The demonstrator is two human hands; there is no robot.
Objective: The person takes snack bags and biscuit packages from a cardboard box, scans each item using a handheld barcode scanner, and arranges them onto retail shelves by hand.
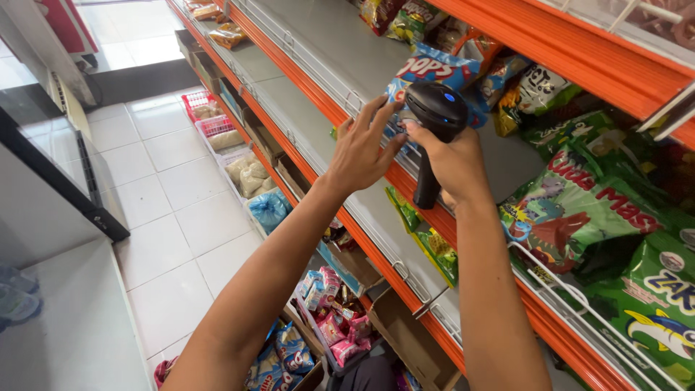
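Observation:
My right hand (455, 163) grips a black handheld barcode scanner (436, 116), its head with a small blue light raised over the shelf. My left hand (364, 147) reaches beside it, fingers spread and touching the lower edge of a blue snack bag (428, 72) that lies on the grey shelf (318, 65). The scanner's head points at that bag and partly hides it.
Orange-edged shelves (550, 51) run along the right, with green snack bags (579, 210) at the near end and more packets farther back. Below are baskets and boxes of goods (246, 170). White floor tiles (174, 217) form the aisle; a grey counter (65, 318) stands left.

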